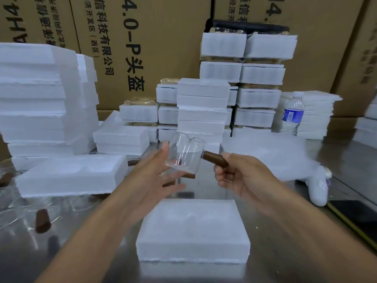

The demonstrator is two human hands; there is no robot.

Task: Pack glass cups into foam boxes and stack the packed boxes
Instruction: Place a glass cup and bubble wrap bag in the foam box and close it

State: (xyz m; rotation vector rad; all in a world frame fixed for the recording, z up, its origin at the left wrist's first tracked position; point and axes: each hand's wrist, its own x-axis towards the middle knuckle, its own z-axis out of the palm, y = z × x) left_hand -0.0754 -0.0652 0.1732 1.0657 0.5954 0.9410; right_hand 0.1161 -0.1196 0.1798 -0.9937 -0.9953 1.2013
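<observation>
Only 1 view is given, from a wide-angle camera worn on the person's head. It faces forward and down over a metal table (342,152), close enough that both forearms enter from the bottom edge. The left hand (155,172) and right hand (236,176) meet at a glass cup (184,156) near the frame's centre. A foam box (192,231) lies nearest the lens, stacked boxes (202,107) stand farther back, and cardboard cartons (167,37) fill the top.
</observation>
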